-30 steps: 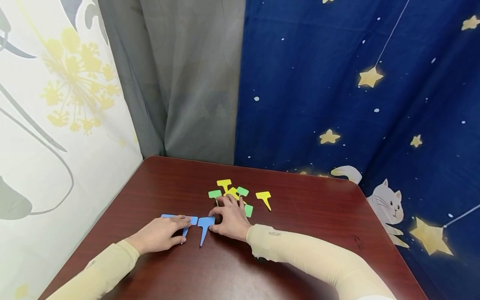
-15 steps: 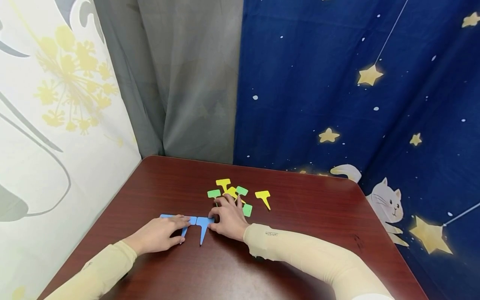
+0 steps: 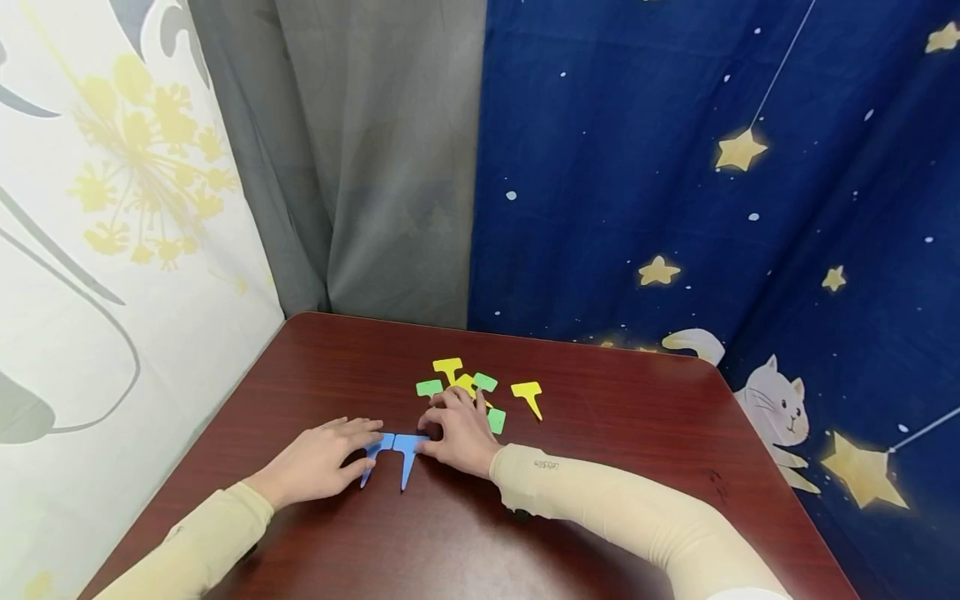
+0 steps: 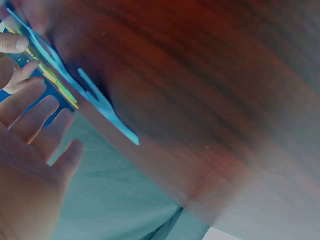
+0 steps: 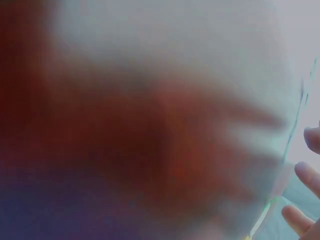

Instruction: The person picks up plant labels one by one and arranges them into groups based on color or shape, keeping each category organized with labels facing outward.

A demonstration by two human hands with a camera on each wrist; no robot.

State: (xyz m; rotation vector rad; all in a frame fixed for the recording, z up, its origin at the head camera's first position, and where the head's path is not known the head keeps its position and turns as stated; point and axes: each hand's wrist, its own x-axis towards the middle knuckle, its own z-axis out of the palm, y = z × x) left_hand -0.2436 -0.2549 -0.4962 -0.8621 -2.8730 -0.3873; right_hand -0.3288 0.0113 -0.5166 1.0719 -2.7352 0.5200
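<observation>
In the head view two blue T-shaped plant labels lie side by side on the table, their heads meeting and stems pointing toward me. My left hand point(image 3: 318, 461), fingers extended, is over the left blue label point(image 3: 382, 444) and hides part of it. The left wrist view shows a gap between this hand point(image 4: 37, 135) and the blue labels point(image 4: 105, 107). My right hand point(image 3: 463, 437) pinches the right end of the right blue label point(image 3: 407, 454) between thumb and curled fingers. Only fingertips point(image 5: 307, 175) show at the edge of the blurred right wrist view.
Beyond my right hand lies a loose group of yellow plant labels point(image 3: 447, 366) and green plant labels point(image 3: 484, 382), partly overlapping. One yellow label point(image 3: 527, 398) lies apart to their right. The brown table point(image 3: 615, 433) has curtains point(image 3: 615, 183) behind it.
The right blue label has moved left until its head meets the other one. My left hand has lifted and straightened its fingers; its left neighbouring blue piece is now covered from view.
</observation>
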